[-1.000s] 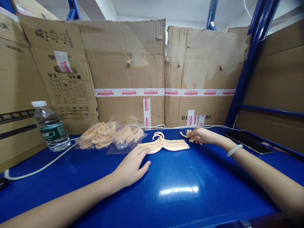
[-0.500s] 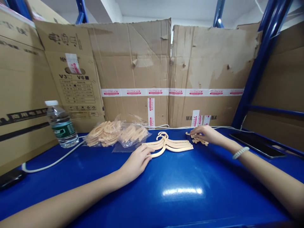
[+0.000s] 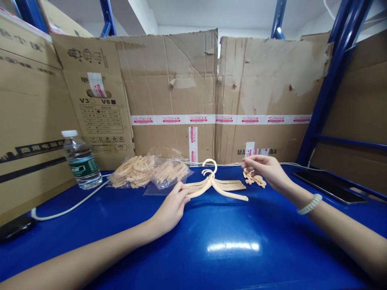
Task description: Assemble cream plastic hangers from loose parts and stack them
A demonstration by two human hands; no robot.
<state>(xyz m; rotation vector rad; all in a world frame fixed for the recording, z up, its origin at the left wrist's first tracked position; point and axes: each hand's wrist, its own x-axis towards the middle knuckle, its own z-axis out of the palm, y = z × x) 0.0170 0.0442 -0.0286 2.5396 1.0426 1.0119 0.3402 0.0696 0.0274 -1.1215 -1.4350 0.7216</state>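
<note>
Pinched by its left arm, a cream-coloured clothes hanger is tilted up in my left hand, its hook upward. Behind it lie several like hangers, stacked flat on the blue table. My right hand is raised to the right, thumb and fingertips pressed together. A thin light-coloured bit shows at those fingertips, too small to name. Just below this hand sits a small pile of cream-coloured curved pieces.
Clear bags of cream-coloured parts lie at back left, beside a water bottle. A dark phone rests on the right, a black object at far left. A white cable runs across the table. Cardboard walls the back.
My left hand has lifted the front hanger off the stack, with its hook now higher. My right hand has risen slightly from the small pieces, fingertips together.
</note>
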